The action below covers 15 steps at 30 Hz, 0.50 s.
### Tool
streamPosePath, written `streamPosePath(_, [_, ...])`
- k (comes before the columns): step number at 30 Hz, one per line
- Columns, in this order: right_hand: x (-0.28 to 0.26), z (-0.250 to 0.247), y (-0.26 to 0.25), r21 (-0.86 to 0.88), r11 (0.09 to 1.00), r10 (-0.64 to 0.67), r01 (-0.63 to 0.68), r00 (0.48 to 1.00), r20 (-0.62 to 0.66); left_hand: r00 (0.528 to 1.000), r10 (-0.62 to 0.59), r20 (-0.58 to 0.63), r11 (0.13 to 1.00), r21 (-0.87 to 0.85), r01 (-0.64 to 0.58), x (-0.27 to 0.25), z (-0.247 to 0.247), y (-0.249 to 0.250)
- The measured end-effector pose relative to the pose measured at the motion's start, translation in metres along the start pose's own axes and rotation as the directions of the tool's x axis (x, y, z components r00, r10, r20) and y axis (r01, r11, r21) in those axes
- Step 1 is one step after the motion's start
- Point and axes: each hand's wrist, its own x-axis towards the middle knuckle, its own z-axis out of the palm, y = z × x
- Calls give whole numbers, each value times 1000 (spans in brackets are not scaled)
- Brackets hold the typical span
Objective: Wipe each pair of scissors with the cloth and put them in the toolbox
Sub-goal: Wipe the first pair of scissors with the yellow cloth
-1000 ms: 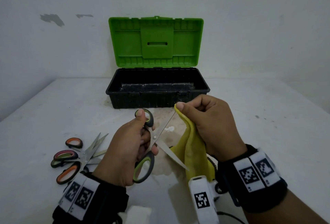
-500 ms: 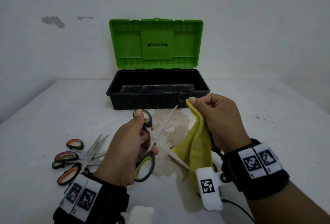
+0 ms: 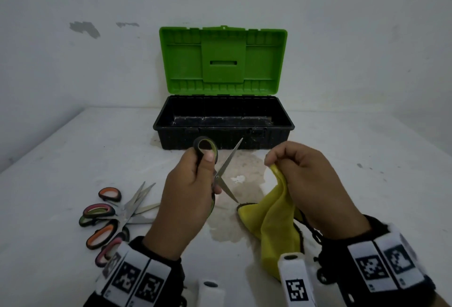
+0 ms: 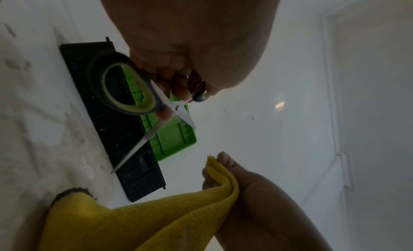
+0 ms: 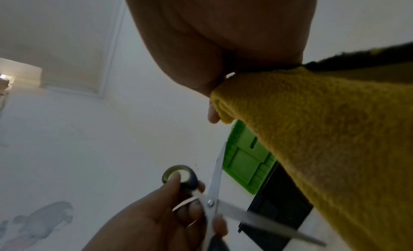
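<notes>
Cloth (image 3: pixel 274 221) now off the blade, drawn toward frame right | my right hand (image 3: pixel 308 184) pinches its top fold | my left hand (image 3: pixel 188 196) grips green-handled scissors (image 3: pixel 221 174) at centre frame, blades spread | toolbox (image 3: pixel 223 133) lies open behind, upper centre | other scissors (image 3: pixel 115 216) piled lower left on the surface (image 3: pixel 73 160)

Black toolbox (image 3: pixel 223 133) with bright green lid (image 3: pixel 223 60). In front of toolbox: yellow cloth (image 3: pixel 274 221), grey-and-lime scissors (image 3: pixel 220 174), orange-, pink- and green-handled scissors pile (image 3: pixel 115 216); black-and-white checked wristbands (image 3: pixel 381 267).

Fuzzy yellow cloth (image 3: pixel 274 218); shiny metal scissors (image 3: pixel 226 167); plastic toolbox (image 3: pixel 223 133).
</notes>
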Motion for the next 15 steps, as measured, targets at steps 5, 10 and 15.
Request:
streamPosePath(5, [-6, 17, -12, 127, 984, 125, -125, 992, 8, 985, 168, 50, 970, 170, -174, -3, 6, -4])
streamPosePath(10, [-9, 31, -15, 178, 962, 197, -207, 978, 68, 903, 414, 111, 799, 430, -419, -5, 11, -13])
streamPosePath(15, [-9, 31, -14, 270, 934, 211, -233, 971, 108, 825, 526, 206, 643, 539, -544, -7, 10, -12])
